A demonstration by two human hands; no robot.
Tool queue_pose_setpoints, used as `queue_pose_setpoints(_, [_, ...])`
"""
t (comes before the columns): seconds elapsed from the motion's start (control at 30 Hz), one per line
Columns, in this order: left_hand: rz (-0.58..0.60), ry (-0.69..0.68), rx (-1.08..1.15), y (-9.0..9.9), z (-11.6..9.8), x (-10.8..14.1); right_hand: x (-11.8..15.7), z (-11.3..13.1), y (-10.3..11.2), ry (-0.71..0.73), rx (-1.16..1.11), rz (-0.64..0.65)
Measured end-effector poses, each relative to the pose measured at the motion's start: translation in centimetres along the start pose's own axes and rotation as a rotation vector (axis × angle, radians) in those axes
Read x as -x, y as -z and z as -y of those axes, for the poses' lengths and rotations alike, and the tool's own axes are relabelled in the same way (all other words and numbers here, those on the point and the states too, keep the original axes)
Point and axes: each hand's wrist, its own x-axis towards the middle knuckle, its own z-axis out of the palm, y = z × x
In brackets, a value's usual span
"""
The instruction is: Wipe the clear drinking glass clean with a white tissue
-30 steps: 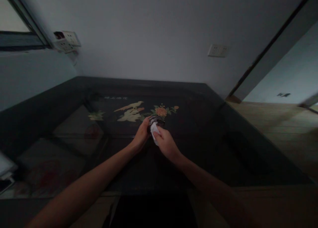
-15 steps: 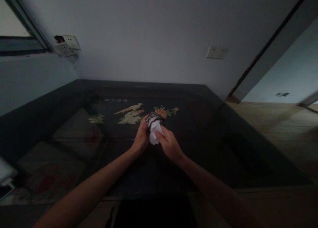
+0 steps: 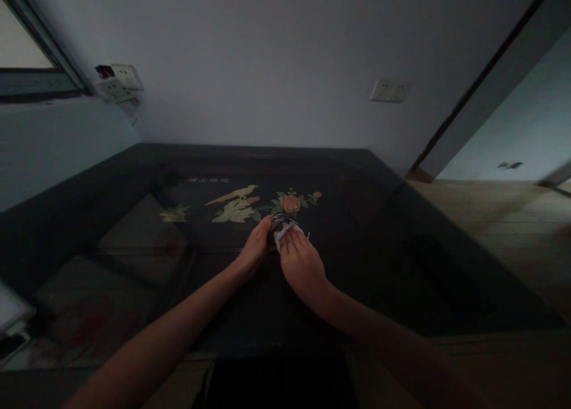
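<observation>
My left hand [image 3: 255, 248] grips the side of a small dark cup-like object [image 3: 279, 223] that stands on a dark glass-topped table [image 3: 401, 266]. My right hand [image 3: 301, 264] lies over the object from the near side and presses a white tissue [image 3: 282, 238] against it. Most of the tissue is hidden under my fingers. The room is dim, so the object's details are hard to make out. Just behind the hands, a bird and flower picture [image 3: 250, 202] shows on the table top.
The table fills the corner against a grey wall with a socket plate [image 3: 389, 90] and a second socket block [image 3: 116, 79] at the left. A window frame [image 3: 31, 79] is upper left. Wooden floor [image 3: 504, 219] and a doorway lie to the right. Pale items [image 3: 11, 320] sit at the table's left edge.
The object and tissue were held raised with the tissue showing; now they are lower, and my right hand covers the tissue and the object from the near side.
</observation>
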Motion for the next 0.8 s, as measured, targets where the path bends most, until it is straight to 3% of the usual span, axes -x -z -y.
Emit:
queue_pose_setpoints(0.2, [-0.018, 0.019, -0.019, -0.2, 0.0, 0.2, 0.3, 0.5, -0.7, -0.059, -0.044, -0.061])
queue_pose_setpoints(0.37, [0.006, -0.019, -0.037, -0.3, 0.3, 0.4, -0.4, 1.3, 1.4, -0.081, 0.020, 0.132])
queue_pose_setpoints(0.47, [0.016, -0.071, -0.051, -0.2, 0.6, 0.4, -0.8, 1.1, 2.4, -0.184, -0.103, 0.181])
queue_pose_setpoints(0.53, [0.013, -0.091, -0.032, -0.2, 0.7, 0.3, -1.0, 0.8, 2.5, -0.297, -0.338, 0.139])
queue_pose_setpoints(0.63, [0.018, -0.123, 0.024, -0.4, 0.7, 0.3, -1.5, 0.4, 2.2, -0.431, -0.949, 0.031])
queue_pose_setpoints(0.73, [0.025, -0.172, 0.086, -0.8, 0.5, 0.5, -2.0, 0.5, 2.1, -0.480, -1.540, -0.096])
queue_pose_setpoints(0.8, [0.034, -0.192, 0.113, -1.0, 0.2, 0.6, -2.3, 0.6, 2.1, -0.468, -1.715, -0.155])
